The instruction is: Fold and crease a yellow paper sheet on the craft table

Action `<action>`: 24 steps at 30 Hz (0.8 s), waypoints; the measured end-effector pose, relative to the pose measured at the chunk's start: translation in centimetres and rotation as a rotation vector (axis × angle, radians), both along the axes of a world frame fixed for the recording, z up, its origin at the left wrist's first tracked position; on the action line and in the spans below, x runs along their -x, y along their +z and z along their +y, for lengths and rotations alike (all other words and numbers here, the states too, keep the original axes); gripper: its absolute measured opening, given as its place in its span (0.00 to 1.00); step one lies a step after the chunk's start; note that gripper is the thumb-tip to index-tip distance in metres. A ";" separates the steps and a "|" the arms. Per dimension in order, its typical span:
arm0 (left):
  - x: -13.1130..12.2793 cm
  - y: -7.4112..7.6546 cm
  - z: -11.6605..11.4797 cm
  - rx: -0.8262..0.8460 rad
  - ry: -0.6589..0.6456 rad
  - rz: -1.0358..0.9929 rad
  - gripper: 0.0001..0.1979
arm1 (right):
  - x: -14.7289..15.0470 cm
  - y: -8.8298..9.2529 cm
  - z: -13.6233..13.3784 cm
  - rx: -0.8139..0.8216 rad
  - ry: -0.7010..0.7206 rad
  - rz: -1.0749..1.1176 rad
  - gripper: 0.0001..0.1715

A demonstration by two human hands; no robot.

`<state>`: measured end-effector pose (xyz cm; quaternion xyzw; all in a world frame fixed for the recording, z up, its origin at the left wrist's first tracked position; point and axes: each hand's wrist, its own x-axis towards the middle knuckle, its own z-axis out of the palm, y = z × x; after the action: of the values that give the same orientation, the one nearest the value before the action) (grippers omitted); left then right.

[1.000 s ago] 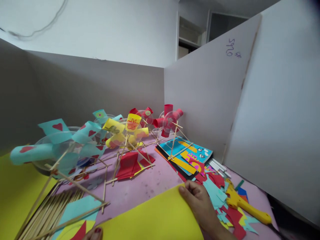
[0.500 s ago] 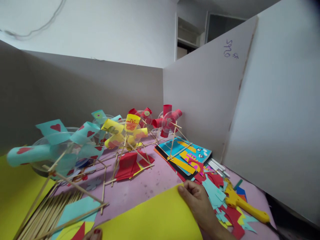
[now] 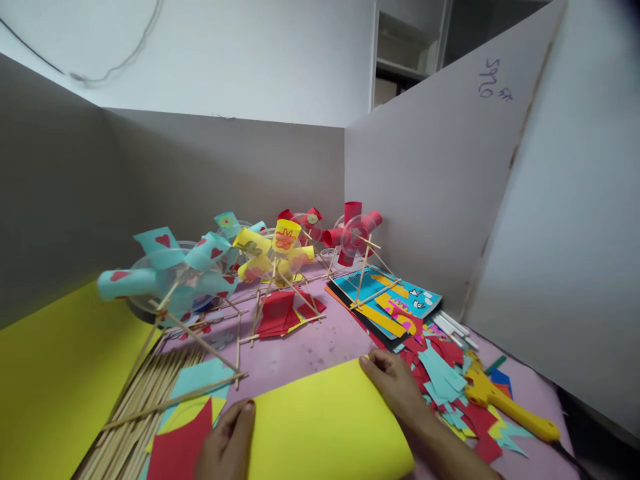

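A yellow paper sheet (image 3: 325, 420) lies on the pink tabletop (image 3: 310, 347) in front of me. My left hand (image 3: 225, 443) rests at the sheet's left edge, fingers curled against it. My right hand (image 3: 397, 387) lies on the sheet's far right corner, fingers bent over the edge. A red paper piece (image 3: 177, 447) sits just left of my left hand.
Several paper windmills on stick frames stand behind: a teal one with hearts (image 3: 165, 273), a yellow one (image 3: 273, 250), a red one (image 3: 355, 230). Wooden sticks (image 3: 135, 407) lie at left, a large yellow sheet (image 3: 50, 380) beyond. Paper scraps (image 3: 445, 380), a yellow glue gun (image 3: 505, 403) and coloured sheets (image 3: 390, 303) lie right. Grey partition boards surround.
The view has shifted down and left, so everything sits further right. My left hand shows more fully at the sheet's left edge. My right hand stays on the far corner.
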<state>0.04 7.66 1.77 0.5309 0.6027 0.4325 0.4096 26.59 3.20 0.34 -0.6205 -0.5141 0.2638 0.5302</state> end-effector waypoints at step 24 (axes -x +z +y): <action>-1.1 -1.7 0.4 -0.256 -0.312 1.072 0.14 | 0.5 -1.0 1.4 0.276 -0.081 -0.773 0.11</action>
<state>1.15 8.08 0.07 0.8042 0.5835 0.1064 0.0381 26.08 4.60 -0.63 -0.7588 -0.6105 0.0566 0.2198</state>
